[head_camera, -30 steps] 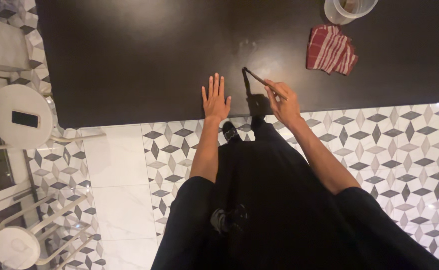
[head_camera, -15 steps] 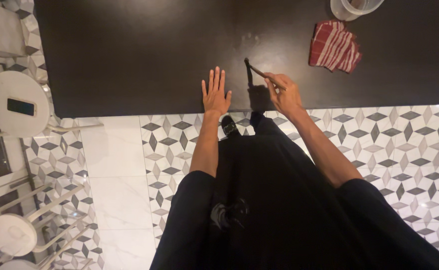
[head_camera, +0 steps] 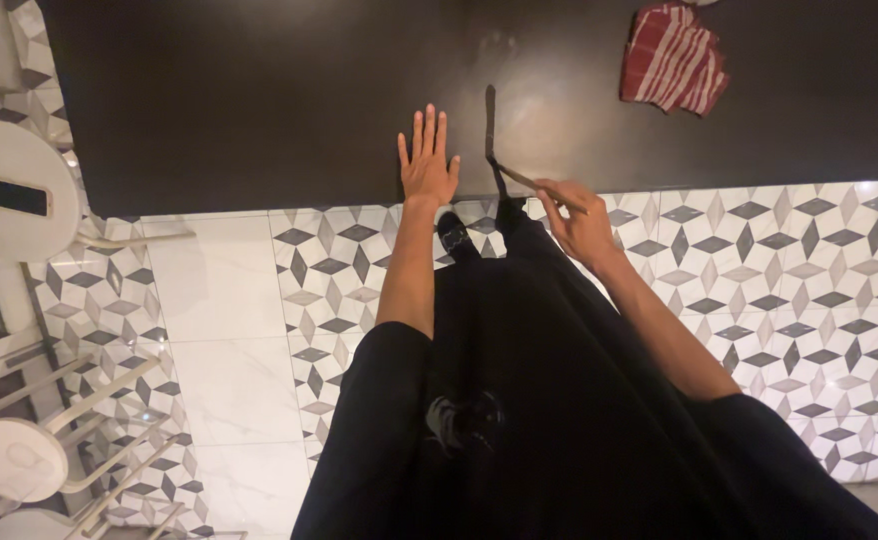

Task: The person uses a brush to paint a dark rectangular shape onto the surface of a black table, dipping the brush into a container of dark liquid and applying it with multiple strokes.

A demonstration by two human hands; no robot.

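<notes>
My left hand (head_camera: pixel 427 160) lies flat, fingers spread, on the near edge of a dark brown counter (head_camera: pixel 259 90). My right hand (head_camera: pixel 579 222) is off the counter's edge, over the patterned floor, and grips a thin brown stick-like tool (head_camera: pixel 519 178) by one end. The tool's far tip sits at the counter's edge, with its dark shadow running up the surface. A red and white striped cloth (head_camera: pixel 674 58) lies crumpled on the counter at the upper right.
Below me are my black clothes and a dark shoe (head_camera: pixel 456 235) on grey and white patterned tiles (head_camera: pixel 779 260). A round white stool (head_camera: pixel 14 190) with a dark phone (head_camera: pixel 17 197) on it stands at the left, more white stools (head_camera: pixel 19 455) lower left.
My right hand has drawn back with the tool, from over the counter to past its near edge. The view has shifted, so the clear containers at the top right are out of sight.
</notes>
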